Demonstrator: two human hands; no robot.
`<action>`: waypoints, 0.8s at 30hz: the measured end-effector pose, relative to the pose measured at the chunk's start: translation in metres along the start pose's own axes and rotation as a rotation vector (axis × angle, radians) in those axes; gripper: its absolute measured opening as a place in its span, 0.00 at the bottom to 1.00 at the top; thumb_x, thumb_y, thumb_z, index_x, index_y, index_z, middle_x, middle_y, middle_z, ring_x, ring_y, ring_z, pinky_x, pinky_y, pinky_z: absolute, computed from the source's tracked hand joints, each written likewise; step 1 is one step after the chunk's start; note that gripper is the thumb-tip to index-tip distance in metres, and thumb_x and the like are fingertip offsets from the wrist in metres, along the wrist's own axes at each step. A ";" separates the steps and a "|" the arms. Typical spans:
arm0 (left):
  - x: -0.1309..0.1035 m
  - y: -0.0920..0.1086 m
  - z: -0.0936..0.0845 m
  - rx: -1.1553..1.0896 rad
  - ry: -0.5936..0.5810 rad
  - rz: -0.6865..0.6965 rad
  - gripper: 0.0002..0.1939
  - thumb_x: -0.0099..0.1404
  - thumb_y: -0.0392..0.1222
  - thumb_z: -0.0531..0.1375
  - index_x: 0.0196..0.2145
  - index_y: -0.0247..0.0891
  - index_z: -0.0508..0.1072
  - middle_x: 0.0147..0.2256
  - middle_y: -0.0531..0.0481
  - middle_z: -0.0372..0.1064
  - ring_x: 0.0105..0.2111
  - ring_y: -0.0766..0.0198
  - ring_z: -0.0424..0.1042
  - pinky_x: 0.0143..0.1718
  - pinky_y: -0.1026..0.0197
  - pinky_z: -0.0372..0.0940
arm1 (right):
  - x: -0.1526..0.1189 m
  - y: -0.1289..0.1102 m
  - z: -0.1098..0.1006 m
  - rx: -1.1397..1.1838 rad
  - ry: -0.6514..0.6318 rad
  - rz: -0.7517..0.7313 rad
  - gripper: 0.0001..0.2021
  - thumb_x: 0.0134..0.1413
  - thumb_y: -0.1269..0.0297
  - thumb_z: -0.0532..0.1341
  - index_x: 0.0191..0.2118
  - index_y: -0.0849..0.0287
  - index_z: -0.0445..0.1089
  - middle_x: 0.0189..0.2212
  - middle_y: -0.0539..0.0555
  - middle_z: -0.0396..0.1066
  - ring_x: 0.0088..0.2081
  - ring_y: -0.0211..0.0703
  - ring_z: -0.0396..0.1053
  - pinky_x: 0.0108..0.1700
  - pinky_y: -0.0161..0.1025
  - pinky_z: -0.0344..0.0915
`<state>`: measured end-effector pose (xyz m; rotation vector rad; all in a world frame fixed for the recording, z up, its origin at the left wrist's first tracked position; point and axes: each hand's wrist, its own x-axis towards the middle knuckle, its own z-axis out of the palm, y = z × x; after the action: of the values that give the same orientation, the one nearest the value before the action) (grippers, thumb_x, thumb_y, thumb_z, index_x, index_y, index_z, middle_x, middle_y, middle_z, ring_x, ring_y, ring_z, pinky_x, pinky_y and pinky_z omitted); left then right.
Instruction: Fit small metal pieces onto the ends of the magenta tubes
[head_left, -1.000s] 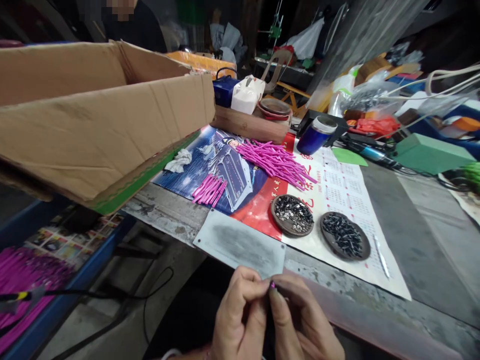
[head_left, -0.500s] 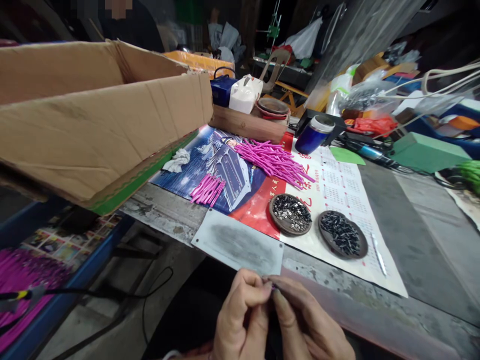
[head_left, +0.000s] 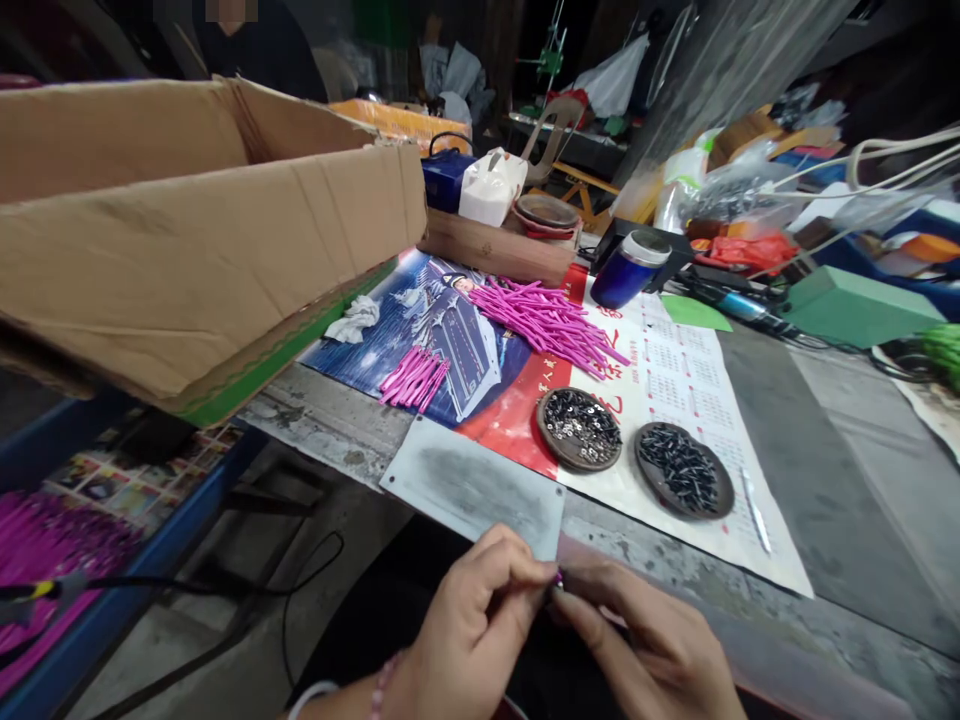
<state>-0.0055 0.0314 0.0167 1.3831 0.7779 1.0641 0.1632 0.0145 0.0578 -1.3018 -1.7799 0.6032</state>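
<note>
My left hand (head_left: 487, 610) and my right hand (head_left: 645, 630) meet at the fingertips in front of the table's near edge. Both pinch a tiny piece with a bit of magenta and a shiny part, mostly hidden by the fingers. Beyond them lies a grey plate (head_left: 472, 485). One round dish (head_left: 577, 430) holds small metal rings and dark bits; another dish (head_left: 682, 470) holds dark pointed pieces. A large pile of magenta sticks (head_left: 547, 320) and a smaller bunch (head_left: 415, 380) rest on the calendar poster (head_left: 517, 415).
A big cardboard box (head_left: 217, 270) stands at the left, above a blue-edged tray (head_left: 172, 570) of magenta pieces. A blue jar (head_left: 631, 268), wooden block (head_left: 495, 250), silver pen (head_left: 756, 510) and green box (head_left: 859, 305) lie farther out. A person (head_left: 259, 50) sits behind the box.
Both hands have shifted slightly, the left showing more wrist and a pink bracelet. The pinched piece now shows a magenta bit and a shiny spot between the fingertips.
</note>
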 end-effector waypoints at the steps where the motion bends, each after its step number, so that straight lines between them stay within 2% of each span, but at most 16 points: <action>1: 0.002 0.001 -0.001 -0.014 -0.017 -0.021 0.08 0.73 0.35 0.57 0.37 0.36 0.76 0.32 0.50 0.64 0.32 0.65 0.67 0.35 0.66 0.65 | 0.000 0.000 0.000 0.036 -0.005 0.041 0.10 0.64 0.63 0.62 0.32 0.56 0.77 0.29 0.52 0.82 0.27 0.39 0.80 0.30 0.25 0.74; 6: 0.007 0.001 -0.001 -0.089 -0.026 -0.073 0.07 0.73 0.36 0.58 0.38 0.37 0.76 0.33 0.50 0.65 0.33 0.65 0.67 0.37 0.65 0.65 | -0.001 0.000 0.007 0.209 0.064 0.242 0.12 0.61 0.59 0.65 0.27 0.56 0.77 0.22 0.51 0.78 0.22 0.40 0.76 0.25 0.27 0.72; 9: 0.007 0.001 0.006 -0.086 0.044 -0.012 0.08 0.74 0.34 0.56 0.39 0.39 0.75 0.34 0.51 0.64 0.33 0.66 0.68 0.35 0.67 0.65 | -0.001 -0.001 0.016 0.278 0.156 0.273 0.12 0.59 0.62 0.66 0.25 0.57 0.76 0.20 0.50 0.76 0.21 0.39 0.75 0.25 0.26 0.71; 14: 0.006 0.002 0.017 -0.004 0.149 0.121 0.09 0.73 0.31 0.55 0.41 0.43 0.73 0.35 0.52 0.64 0.32 0.67 0.68 0.34 0.70 0.65 | -0.005 -0.001 0.027 0.226 0.326 0.257 0.07 0.58 0.65 0.66 0.28 0.56 0.78 0.24 0.50 0.78 0.24 0.38 0.77 0.27 0.26 0.72; 19: 0.001 -0.002 0.019 0.053 0.162 0.230 0.12 0.73 0.29 0.53 0.45 0.43 0.71 0.35 0.51 0.62 0.33 0.65 0.68 0.35 0.67 0.67 | -0.010 -0.002 0.029 0.208 0.306 0.224 0.06 0.60 0.65 0.65 0.32 0.55 0.79 0.26 0.51 0.79 0.27 0.41 0.78 0.29 0.28 0.73; 24: -0.006 -0.013 0.022 0.029 0.184 0.252 0.15 0.74 0.29 0.52 0.49 0.45 0.71 0.37 0.49 0.62 0.33 0.64 0.67 0.34 0.65 0.66 | -0.011 -0.011 0.037 0.135 0.393 0.199 0.08 0.63 0.63 0.63 0.34 0.55 0.78 0.27 0.52 0.77 0.29 0.42 0.76 0.31 0.31 0.72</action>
<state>0.0143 0.0193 0.0052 1.4482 0.7679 1.3966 0.1281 0.0040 0.0427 -1.4033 -1.2810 0.5232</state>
